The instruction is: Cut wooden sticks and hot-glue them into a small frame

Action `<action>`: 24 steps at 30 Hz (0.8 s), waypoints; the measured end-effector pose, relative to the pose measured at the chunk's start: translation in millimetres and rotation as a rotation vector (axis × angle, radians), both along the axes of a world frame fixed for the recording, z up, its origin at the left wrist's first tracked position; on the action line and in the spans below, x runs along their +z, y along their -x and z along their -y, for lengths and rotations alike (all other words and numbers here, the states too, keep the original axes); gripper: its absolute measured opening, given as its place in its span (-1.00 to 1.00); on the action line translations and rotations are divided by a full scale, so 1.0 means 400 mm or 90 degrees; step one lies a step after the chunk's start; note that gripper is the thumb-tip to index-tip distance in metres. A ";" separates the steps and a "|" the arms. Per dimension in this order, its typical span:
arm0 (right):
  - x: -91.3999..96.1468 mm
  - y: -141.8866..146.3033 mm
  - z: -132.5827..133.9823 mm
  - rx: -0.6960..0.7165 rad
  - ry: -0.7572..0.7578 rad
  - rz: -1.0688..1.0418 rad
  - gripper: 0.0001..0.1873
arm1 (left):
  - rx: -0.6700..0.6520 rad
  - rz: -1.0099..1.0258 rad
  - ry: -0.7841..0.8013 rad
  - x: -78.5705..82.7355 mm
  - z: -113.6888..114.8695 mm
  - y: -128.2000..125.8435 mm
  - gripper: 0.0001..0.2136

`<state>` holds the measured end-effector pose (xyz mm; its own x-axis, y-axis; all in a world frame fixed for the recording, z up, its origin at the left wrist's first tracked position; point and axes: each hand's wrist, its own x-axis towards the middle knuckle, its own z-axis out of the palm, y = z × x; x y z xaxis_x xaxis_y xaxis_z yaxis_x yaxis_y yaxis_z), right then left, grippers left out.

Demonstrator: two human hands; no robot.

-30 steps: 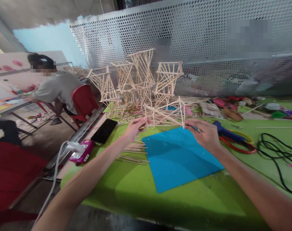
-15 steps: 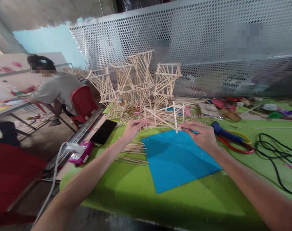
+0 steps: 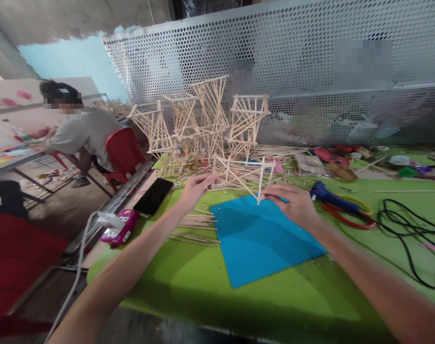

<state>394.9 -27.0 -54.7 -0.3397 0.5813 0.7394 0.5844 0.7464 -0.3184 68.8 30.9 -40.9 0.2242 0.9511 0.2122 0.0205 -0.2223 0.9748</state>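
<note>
A small frame of thin wooden sticks [image 3: 244, 174] hangs just above the far edge of a blue mat [image 3: 263, 236] on the green table [image 3: 188, 282]. My left hand [image 3: 196, 188] pinches the frame's left corner. My right hand [image 3: 292, 205] pinches its lower right corner, near the mat. Loose sticks [image 3: 196, 227] lie left of the mat, under my left forearm. Several finished stick frames [image 3: 206, 119] stand stacked behind, against the perforated metal screen.
A blue glue gun [image 3: 328, 196] and a black cable [image 3: 410, 234] lie at the right. A black phone [image 3: 154, 196] and a pink power strip [image 3: 119, 229] sit at the left table edge. A person [image 3: 81, 131] sits on a red chair at another table, far left.
Both hands have turned the stick frame and lifted it slightly; my right hand has shifted left and toward the mat's far edge.
</note>
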 end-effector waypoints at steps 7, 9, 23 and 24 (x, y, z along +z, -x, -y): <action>0.005 -0.019 -0.009 -0.041 -0.011 0.002 -0.80 | -0.026 -0.023 -0.026 0.003 -0.008 0.003 -0.55; 0.004 -0.017 -0.011 -0.030 -0.007 0.008 -0.81 | -0.022 -0.026 -0.033 -0.003 -0.012 0.003 -0.55; -0.003 -0.014 -0.014 0.036 0.011 0.127 -0.80 | 0.052 -0.095 -0.057 -0.039 -0.035 0.011 -0.60; -0.001 -0.012 -0.013 0.038 0.011 0.125 -0.81 | 0.049 -0.108 -0.060 -0.039 -0.036 0.012 -0.60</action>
<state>399.9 -21.8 -55.2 -0.5111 0.5680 0.6451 0.5914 0.7770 -0.2156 64.1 45.3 -56.6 0.1917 0.9447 0.2659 0.2023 -0.3031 0.9312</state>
